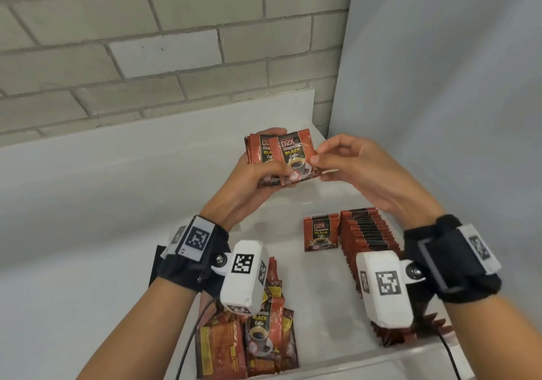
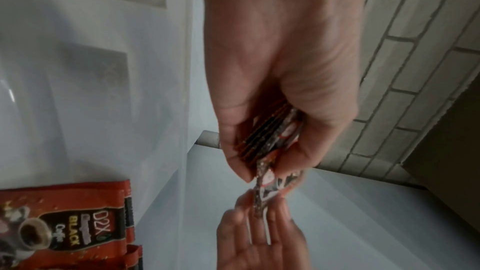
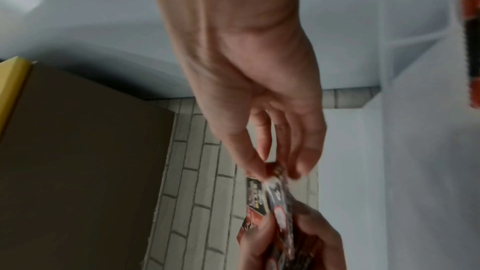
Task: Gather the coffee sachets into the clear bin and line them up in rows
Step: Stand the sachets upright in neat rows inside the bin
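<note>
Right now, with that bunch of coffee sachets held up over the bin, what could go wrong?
1. The left hand grips a fanned stack of sachets; the right hand only pinches the front sachet by its edge, so some could slip and scatter.
2. Setting them down carelessly could knock over the upright row in the clear bin.
3. The loose pile near the front remains unsorted.

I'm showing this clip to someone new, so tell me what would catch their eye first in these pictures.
First, the red sachet bunch held up in the middle: the left hand grips it while the right hand pinches the front sachet's edge. Next, the upright row along the right side of the clear bin. Last, the loose pile at the bin's near left.
</note>
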The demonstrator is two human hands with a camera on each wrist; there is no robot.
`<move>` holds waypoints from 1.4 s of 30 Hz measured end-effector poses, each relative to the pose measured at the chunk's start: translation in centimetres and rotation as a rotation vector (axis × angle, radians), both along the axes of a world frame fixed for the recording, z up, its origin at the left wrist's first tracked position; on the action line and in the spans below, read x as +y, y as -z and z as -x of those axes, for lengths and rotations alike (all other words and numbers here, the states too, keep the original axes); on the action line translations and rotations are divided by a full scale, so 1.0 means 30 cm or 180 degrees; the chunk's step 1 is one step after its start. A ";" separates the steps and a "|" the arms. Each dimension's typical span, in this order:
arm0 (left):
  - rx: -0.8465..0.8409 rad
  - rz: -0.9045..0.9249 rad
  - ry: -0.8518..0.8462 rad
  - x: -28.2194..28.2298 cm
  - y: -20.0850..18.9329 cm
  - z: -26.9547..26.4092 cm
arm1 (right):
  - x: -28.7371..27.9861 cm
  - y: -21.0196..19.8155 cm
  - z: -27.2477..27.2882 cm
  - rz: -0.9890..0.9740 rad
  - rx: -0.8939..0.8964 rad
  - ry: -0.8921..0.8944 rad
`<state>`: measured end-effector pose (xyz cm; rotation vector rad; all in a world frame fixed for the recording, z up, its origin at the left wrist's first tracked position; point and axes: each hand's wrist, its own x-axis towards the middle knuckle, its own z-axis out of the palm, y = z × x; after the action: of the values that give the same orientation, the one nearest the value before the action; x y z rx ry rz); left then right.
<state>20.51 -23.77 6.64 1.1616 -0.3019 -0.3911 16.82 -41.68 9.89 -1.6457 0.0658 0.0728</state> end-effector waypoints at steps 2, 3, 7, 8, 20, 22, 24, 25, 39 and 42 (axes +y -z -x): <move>0.0017 -0.0154 0.0097 -0.001 -0.001 0.001 | -0.014 -0.030 -0.007 0.0774 -0.0161 -0.0017; 0.0041 -0.0216 0.0174 -0.002 0.000 0.001 | -0.020 -0.046 -0.010 0.1070 -0.0249 -0.0091; 0.0061 -0.0340 0.0438 -0.005 0.006 0.005 | -0.041 -0.097 -0.020 0.2019 -0.0433 -0.0426; 0.0102 -0.0302 0.0435 -0.003 0.005 0.004 | -0.047 -0.108 -0.019 0.2175 -0.0386 -0.0531; 0.0639 -0.0058 0.0233 -0.004 -0.008 0.002 | -0.001 0.001 0.013 0.3947 0.0372 -0.1707; 0.0708 -0.0103 0.0308 -0.008 -0.008 0.005 | 0.001 0.019 0.009 0.3988 0.0378 -0.1746; 0.0826 -0.0156 0.0416 -0.010 -0.011 0.008 | 0.001 0.033 0.007 0.4015 0.0349 -0.1777; 0.0887 -0.0230 0.0476 -0.009 -0.013 0.009 | 0.000 0.039 0.007 0.4021 0.0352 -0.1781; 0.1162 -0.0795 0.0903 -0.054 -0.024 0.043 | -0.006 0.023 0.087 0.4947 -0.0345 -0.1764; 0.1182 -0.0787 0.1004 -0.065 -0.027 0.048 | -0.021 0.024 0.106 0.4972 -0.0343 -0.1712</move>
<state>19.07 -25.71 7.44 1.2566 -0.1114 -0.9294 13.65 -42.31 9.16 -3.1812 -0.5392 0.4200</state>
